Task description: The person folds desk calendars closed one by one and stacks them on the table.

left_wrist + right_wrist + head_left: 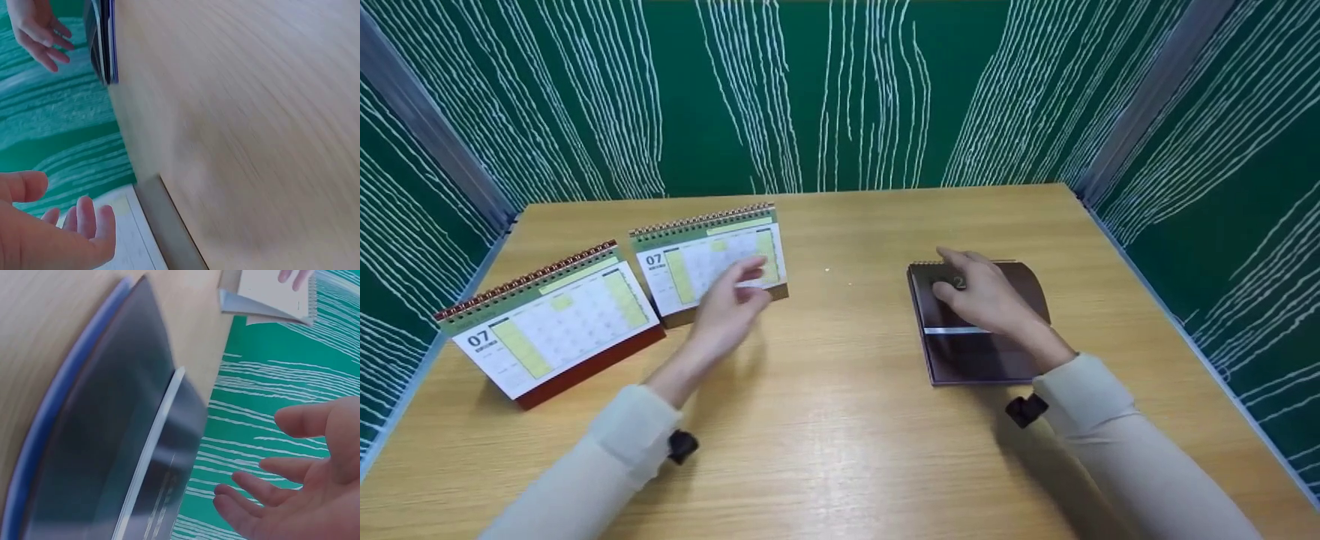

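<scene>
Two desk calendars with green tops and an 07 page stand on the left of the table: a red-based one (559,322) and a smaller brown-based one (690,274). My left hand (724,311) hovers in front of the smaller one, fingers relaxed and holding nothing. On the right, a dark brown spiral-bound calendar (956,356) with a pale stripe lies on the table. Above its upper part is my right hand (986,292), thumb and fingers spread apart. The right wrist view shows this hand (298,478) with an empty palm beside the dark cover (107,410).
The wooden table (840,420) is enclosed by green panels (870,90) with white wavy lines at the back and both sides. Grey posts (1155,90) mark the corners. Small white specks (826,270) lie mid-table.
</scene>
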Motion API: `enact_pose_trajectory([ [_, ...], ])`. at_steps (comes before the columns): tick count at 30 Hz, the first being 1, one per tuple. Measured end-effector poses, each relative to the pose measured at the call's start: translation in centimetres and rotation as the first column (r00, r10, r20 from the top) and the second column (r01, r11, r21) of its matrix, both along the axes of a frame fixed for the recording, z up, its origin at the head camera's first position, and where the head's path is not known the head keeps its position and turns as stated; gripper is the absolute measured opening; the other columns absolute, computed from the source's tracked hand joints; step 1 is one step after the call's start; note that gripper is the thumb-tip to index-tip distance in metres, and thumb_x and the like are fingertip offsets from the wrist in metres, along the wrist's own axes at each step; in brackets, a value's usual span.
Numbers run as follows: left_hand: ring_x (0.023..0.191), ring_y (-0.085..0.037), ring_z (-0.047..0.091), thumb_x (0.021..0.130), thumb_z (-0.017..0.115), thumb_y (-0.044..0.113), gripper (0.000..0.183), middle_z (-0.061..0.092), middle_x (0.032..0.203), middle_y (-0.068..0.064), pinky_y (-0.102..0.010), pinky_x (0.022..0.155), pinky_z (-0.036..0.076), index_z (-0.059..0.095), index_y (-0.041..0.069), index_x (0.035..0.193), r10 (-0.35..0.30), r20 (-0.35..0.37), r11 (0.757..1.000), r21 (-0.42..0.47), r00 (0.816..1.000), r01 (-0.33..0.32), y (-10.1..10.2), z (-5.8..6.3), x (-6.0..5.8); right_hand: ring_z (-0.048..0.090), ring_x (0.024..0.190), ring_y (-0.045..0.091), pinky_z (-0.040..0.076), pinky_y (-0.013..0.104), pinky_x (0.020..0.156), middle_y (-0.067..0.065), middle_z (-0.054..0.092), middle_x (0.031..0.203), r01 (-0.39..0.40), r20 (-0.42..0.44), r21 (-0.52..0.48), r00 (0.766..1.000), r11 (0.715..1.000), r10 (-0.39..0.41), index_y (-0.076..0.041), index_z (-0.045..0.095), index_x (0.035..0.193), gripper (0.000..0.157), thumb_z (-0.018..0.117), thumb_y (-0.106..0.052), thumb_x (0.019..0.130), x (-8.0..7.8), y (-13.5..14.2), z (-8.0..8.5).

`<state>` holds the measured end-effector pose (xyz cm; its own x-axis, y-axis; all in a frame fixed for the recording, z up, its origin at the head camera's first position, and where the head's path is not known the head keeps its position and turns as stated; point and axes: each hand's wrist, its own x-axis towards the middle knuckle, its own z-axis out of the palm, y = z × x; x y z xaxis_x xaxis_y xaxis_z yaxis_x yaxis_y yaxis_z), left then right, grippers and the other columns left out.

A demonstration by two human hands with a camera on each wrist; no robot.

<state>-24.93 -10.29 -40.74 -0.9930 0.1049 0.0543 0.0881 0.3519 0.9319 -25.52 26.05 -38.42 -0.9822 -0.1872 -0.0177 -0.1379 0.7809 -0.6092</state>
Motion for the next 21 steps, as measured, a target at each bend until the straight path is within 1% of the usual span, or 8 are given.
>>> enact_pose_trajectory([
  [3, 0.134, -0.033, 0.057, 0.100, 0.063, 0.005, 0.061, 0.053, 0.153, -0.014, -0.042, 0.112, 0.050, 0.048, 0.011, 0.158, 0.026, -0.001, 1.000, -0.013, 1.000, -0.026, -1.7, 0.2, 0.5, 0.039, 0.150, 0.044, 0.033, 0.063, 0.122, 0.025, 0.042, 0.163, -0.007, -0.001, -0.056, 1.000, 0.998, 0.007, -0.003, 0.036, 0.165, 0.064, 0.057, -0.021, 0.107, -0.3, -1.0, -0.1],
  [5, 0.135, -0.033, 0.056, 0.100, 0.062, 0.005, 0.061, 0.052, 0.154, -0.013, -0.042, 0.114, 0.048, 0.047, 0.011, 0.159, 0.048, -0.006, 0.999, -0.019, 0.999, -0.048, -2.8, 0.4, 0.8, 0.042, 0.149, 0.043, 0.034, 0.061, 0.123, 0.024, 0.045, 0.161, -0.010, 0.002, -0.099, 1.000, 0.995, 0.011, -0.003, 0.037, 0.164, 0.064, 0.057, -0.021, 0.106, -0.5, -1.8, -0.2],
  [7, 0.136, -0.032, 0.055, 0.101, 0.061, 0.006, 0.061, 0.051, 0.156, -0.012, -0.041, 0.116, 0.047, 0.046, 0.011, 0.160, 0.074, -0.012, 0.997, -0.020, 0.997, -0.075, -3.6, 0.6, 1.1, 0.045, 0.147, 0.043, 0.037, 0.059, 0.121, 0.024, 0.047, 0.160, -0.017, 0.003, -0.143, 1.000, 0.990, 0.018, -0.003, 0.038, 0.164, 0.063, 0.058, -0.022, 0.106, -0.7, -2.6, -0.4],
  [11, 0.137, -0.031, 0.052, 0.103, 0.059, 0.007, 0.060, 0.049, 0.158, -0.011, -0.042, 0.117, 0.046, 0.043, 0.013, 0.161, 0.126, -0.025, 0.992, -0.022, 0.992, -0.126, -5.0, 1.1, 1.5, 0.052, 0.141, 0.042, 0.049, 0.054, 0.112, 0.024, 0.048, 0.159, -0.038, 0.009, -0.240, 0.999, 0.970, 0.041, -0.004, 0.038, 0.164, 0.062, 0.058, -0.019, 0.107, -1.0, -4.0, -0.7],
  [14, 0.139, -0.030, 0.051, 0.105, 0.058, 0.008, 0.059, 0.048, 0.159, -0.011, -0.043, 0.118, 0.045, 0.042, 0.013, 0.162, 0.170, -0.042, 0.985, -0.026, 0.985, -0.171, -5.9, 1.2, 1.8, 0.053, 0.141, 0.041, 0.051, 0.052, 0.111, 0.024, 0.048, 0.159, -0.047, 0.015, -0.297, 0.998, 0.954, 0.054, -0.005, 0.037, 0.164, 0.062, 0.058, -0.017, 0.107, -1.2, -5.3, -0.6],
  [18, 0.139, -0.029, 0.050, 0.105, 0.058, 0.009, 0.060, 0.047, 0.158, -0.011, -0.043, 0.120, 0.042, 0.040, 0.014, 0.162, 0.231, -0.054, 0.972, -0.035, 0.971, -0.233, -6.8, 1.0, 2.3, 0.053, 0.141, 0.040, 0.047, 0.050, 0.116, 0.023, 0.050, 0.158, -0.056, 0.014, -0.328, 0.998, 0.943, 0.064, -0.004, 0.037, 0.164, 0.063, 0.059, -0.016, 0.106, -1.7, -7.2, -0.4],
  [21, 0.139, -0.028, 0.049, 0.105, 0.059, 0.009, 0.061, 0.046, 0.158, -0.011, -0.043, 0.120, 0.041, 0.038, 0.013, 0.163, 0.263, -0.058, 0.963, -0.042, 0.963, -0.265, -7.4, 0.6, 2.6, 0.054, 0.140, 0.038, 0.047, 0.049, 0.116, 0.021, 0.051, 0.157, -0.047, 0.031, -0.340, 0.998, 0.939, 0.062, -0.006, 0.038, 0.164, 0.062, 0.059, -0.018, 0.107, -2.1, -8.4, -0.4],
])
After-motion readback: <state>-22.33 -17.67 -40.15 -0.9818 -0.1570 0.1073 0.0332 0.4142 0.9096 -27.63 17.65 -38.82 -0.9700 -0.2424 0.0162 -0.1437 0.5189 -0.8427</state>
